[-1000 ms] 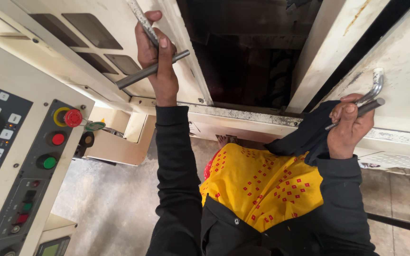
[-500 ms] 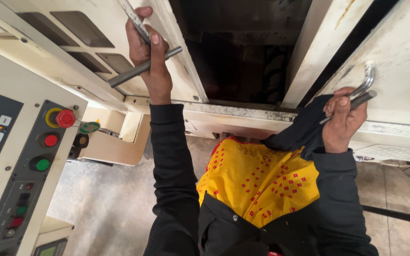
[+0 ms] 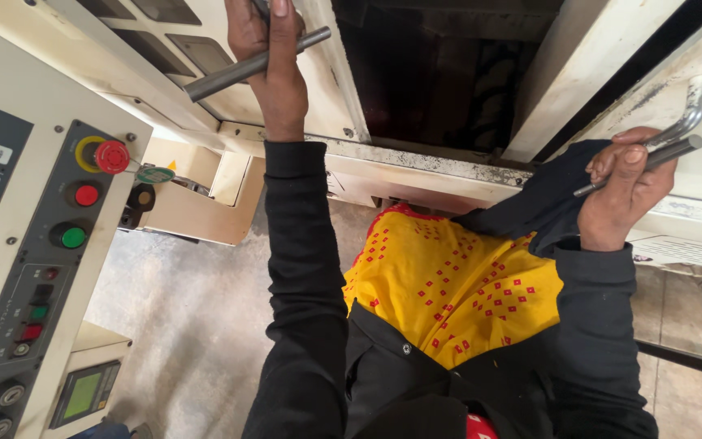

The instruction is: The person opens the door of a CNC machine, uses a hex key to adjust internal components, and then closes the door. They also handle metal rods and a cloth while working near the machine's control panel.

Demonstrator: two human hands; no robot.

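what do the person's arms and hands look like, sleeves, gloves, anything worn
Both arms are in long, plain black sleeves that end at the wrists. The left hand and right hand are bare: no gloves, and no rings, watch or bracelet visible. Between the sleeves shows a yellow cloth with small red square dots over a black buttoned garment.

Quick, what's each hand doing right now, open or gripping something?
Left hand: closed around a grey metal rod, up by the machine door.
Right hand: closed on a thinner metal rod and a dark cloth.

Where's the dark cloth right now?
In the head view, the dark cloth is bunched in the right hand with a thin metal rod, beside the curved door handle.
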